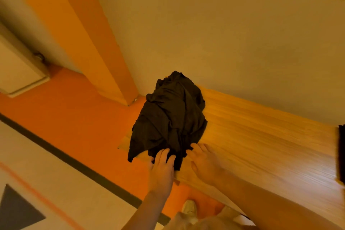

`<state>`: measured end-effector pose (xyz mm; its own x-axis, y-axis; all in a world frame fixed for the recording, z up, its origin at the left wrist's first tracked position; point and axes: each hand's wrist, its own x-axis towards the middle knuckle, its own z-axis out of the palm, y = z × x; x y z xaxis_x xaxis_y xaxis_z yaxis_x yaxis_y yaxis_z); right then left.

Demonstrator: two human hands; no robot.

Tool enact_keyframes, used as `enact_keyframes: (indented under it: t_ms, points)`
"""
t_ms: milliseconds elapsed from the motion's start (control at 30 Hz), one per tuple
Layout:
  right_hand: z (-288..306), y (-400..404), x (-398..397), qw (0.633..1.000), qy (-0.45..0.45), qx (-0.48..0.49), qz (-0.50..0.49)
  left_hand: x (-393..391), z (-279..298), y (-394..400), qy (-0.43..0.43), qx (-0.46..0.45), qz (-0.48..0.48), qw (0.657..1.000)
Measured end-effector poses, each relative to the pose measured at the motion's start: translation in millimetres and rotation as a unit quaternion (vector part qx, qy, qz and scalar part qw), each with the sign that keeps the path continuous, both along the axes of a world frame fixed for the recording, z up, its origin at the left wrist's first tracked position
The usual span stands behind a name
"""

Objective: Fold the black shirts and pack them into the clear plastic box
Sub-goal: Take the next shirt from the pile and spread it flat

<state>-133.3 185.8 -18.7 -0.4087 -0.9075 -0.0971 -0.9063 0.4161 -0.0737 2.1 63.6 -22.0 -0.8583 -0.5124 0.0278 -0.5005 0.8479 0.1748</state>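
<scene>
- Lying in a crumpled heap at the left end of the wooden table [261, 140], the black shirts [168, 117] show no fold at all; one corner of cloth hangs over the table's near edge.
- Both hands sit at the near edge of the heap. The left hand [161, 166] has its fingers laid over the cloth and dipping into it, though whether they pinch it or only press on it cannot be told from this view.
- The right hand [204, 162] lies flat with straight fingers, its tips touching the cloth's edge and its palm on the wood.
- No clear plastic box is in view; a dark object [341, 155] cut off at the right edge cannot be identified.
- Judging by this, the task is at its start: the pile needs separating, each shirt spreading and folding, and all packing is left to do.
</scene>
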Motion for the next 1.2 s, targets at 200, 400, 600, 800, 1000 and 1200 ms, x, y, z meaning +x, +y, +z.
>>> enact_keyframes:
  t_ms: [200, 400, 600, 800, 1000, 1200]
  points:
    - [0, -3, 0, 1.0, 0.011, -0.007, -0.024, 4, -4, 7, 0.084, -0.032, 0.008, 0.996]
    - [-4, -7, 13, 0.998, -0.012, 0.013, -0.061, 4, -5, 35, 0.025, 0.018, 0.005, 1.0]
    - [1, -3, 12, 0.996, -0.017, 0.004, -0.088, 4, -7, 19, 0.033, -0.021, 0.04, 0.998]
    - [2, 6, 19, 0.993, -0.033, -0.017, -0.116, 6, -4, 23, 0.153, -0.014, 0.072, 0.985]
    - [15, 0, 21, 0.972, -0.123, -0.145, -0.141, -7, 18, 21, 0.203, 0.079, 0.042, 0.975]
    - [22, -5, 18, 0.957, -0.118, -0.231, -0.129, -15, 33, 16, 0.22, 0.099, -0.007, 0.97]
